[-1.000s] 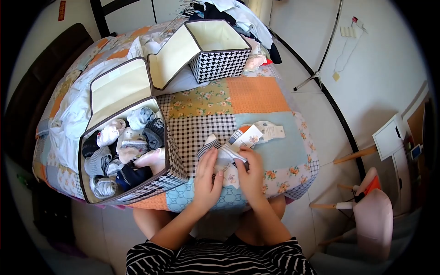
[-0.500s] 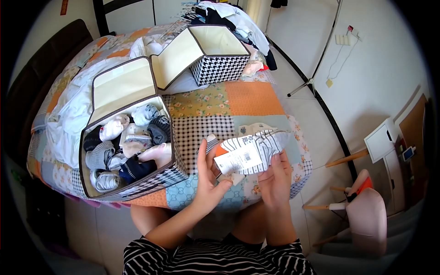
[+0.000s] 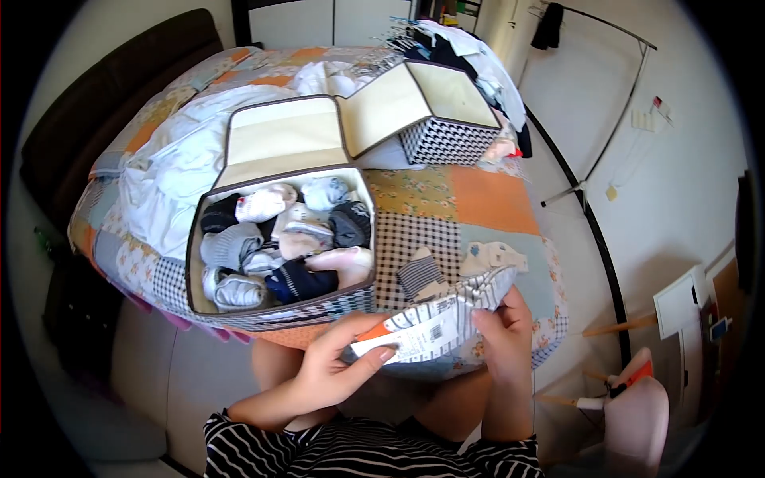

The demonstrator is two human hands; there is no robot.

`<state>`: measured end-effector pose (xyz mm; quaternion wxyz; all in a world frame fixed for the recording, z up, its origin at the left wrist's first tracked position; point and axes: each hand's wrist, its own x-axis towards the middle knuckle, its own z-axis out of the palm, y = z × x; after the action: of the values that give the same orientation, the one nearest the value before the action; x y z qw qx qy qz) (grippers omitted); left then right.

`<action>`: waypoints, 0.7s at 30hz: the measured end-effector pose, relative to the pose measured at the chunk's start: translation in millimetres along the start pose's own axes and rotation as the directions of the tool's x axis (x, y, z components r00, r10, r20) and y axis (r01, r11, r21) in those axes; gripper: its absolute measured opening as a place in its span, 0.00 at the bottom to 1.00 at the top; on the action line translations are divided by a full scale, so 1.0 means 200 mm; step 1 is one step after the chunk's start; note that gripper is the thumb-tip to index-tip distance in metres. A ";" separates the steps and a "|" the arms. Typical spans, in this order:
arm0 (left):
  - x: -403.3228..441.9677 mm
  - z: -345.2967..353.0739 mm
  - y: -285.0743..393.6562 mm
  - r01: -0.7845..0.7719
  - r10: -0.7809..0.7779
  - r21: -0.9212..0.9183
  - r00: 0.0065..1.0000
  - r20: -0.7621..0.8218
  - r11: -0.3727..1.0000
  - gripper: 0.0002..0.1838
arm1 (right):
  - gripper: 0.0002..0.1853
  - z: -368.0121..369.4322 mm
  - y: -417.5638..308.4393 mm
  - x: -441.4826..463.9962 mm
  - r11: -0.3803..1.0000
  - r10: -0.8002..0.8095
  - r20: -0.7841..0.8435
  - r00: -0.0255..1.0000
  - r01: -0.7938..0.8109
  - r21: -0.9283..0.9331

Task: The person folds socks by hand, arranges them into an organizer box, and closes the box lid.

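Observation:
A striped sock pack (image 3: 446, 323) with a white label and an orange patch is stretched between both hands, over the front edge of the bed. My left hand (image 3: 343, 358) pinches its labelled end between thumb and fingers. At the opposite end, my right hand (image 3: 504, 323) grips the striped fabric. Just beyond the pack lie a grey-striped sock (image 3: 420, 273) and a cream sock (image 3: 490, 256) on the patchwork bedspread. To the left stands an open houndstooth box (image 3: 281, 316) filled with several rolled socks (image 3: 303, 235) in white, grey, navy and pink.
A second open houndstooth box (image 3: 450, 139) stands farther back, with clothes and hangers (image 3: 470, 60) behind it. White cloth (image 3: 179, 171) is bunched at the left. On the right are a metal rack (image 3: 617, 119), a pink chair (image 3: 637, 422) and a white drawer unit (image 3: 677, 307).
The striped pack was lifted off the bed by both hands and brought closer to the body. My left hand has closed on its labelled end. The view has shifted, placing the boxes farther right.

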<state>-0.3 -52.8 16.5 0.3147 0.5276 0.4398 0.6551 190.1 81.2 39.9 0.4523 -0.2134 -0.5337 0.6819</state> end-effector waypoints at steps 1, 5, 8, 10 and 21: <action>-0.01 -0.08 0.06 -0.037 0.038 0.134 0.999 -0.004 0.990 0.18 | 0.28 0.03 0.01 0.03 0.999 -0.006 0.087 0.996 0.010 -0.045; -0.06 -0.32 0.22 -0.041 0.098 0.357 0.985 -0.144 0.933 0.21 | 0.41 0.31 0.02 0.13 0.985 -0.028 0.226 0.974 0.065 -0.158; -0.08 -0.48 0.29 0.111 0.038 0.400 0.937 -0.347 0.910 0.24 | 0.47 0.50 0.04 0.23 0.943 -0.088 0.411 0.908 0.209 -0.261; -0.06 -0.59 0.32 0.130 0.085 0.494 0.917 -0.390 0.860 0.24 | 0.45 0.61 0.06 0.29 0.889 -0.081 0.529 0.845 0.302 -0.345; 0.00 -0.83 0.31 0.022 0.306 0.932 0.942 -0.142 0.362 0.25 | 0.26 0.86 0.22 0.44 0.258 -0.222 0.649 0.727 0.686 -0.680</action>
<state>-157.3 -118.1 63.2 -0.1606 0.5460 0.7230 0.3916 -4.1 62.7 75.7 0.3181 -0.0953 -0.9315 0.1484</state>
